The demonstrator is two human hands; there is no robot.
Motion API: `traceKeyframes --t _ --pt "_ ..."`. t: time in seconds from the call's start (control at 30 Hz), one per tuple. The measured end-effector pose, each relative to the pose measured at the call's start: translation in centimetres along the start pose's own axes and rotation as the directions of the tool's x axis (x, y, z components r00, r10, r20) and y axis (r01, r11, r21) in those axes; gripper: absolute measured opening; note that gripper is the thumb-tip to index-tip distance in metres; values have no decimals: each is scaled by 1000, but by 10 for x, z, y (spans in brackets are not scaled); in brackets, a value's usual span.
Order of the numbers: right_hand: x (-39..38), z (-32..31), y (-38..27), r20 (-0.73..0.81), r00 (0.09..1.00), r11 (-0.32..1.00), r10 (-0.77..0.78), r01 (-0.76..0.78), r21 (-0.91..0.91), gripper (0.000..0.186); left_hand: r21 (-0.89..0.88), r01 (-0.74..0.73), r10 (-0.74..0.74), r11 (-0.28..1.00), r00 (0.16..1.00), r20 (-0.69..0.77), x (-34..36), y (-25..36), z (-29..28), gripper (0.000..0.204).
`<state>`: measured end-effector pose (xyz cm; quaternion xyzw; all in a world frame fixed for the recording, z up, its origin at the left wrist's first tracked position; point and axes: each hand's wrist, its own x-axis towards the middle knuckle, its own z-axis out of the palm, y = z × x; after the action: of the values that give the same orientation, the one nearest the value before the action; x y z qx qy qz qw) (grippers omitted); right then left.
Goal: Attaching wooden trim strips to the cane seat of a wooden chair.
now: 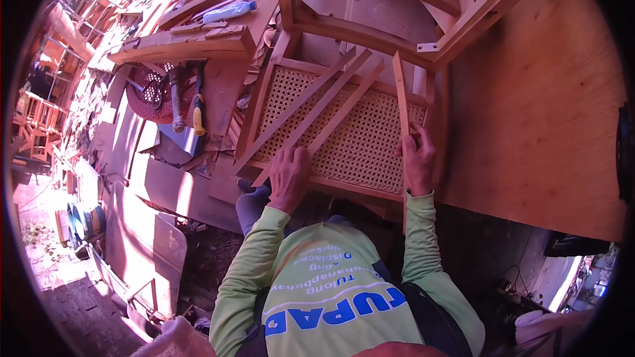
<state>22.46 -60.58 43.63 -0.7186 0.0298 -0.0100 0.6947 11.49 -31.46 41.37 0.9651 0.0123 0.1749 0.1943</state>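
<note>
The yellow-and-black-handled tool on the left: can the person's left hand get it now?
Probably yes, with a stretch: nothing tall seems to block the left hand from that tool, though the hand might first release the thin brown wooden strip it touches.

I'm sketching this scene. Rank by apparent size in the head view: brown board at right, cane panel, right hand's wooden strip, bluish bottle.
Largest to smallest:
brown board
cane panel
wooden strip in the right hand, long but thin
bluish bottle, though it lies farther off, so true size is unsure
</note>
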Motion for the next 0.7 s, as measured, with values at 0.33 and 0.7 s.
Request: traceKeyframes --t 0.33,0.7 --pt "-10 -24 32 24 997 988 79 -76 -133 42 -544 429 -278 721 898 341 -20 11 -5 23" --pt "3 -13 66 31 957 830 -289 267 -489 42 -509 300 -185 807 946 265 -17 19 0 27"
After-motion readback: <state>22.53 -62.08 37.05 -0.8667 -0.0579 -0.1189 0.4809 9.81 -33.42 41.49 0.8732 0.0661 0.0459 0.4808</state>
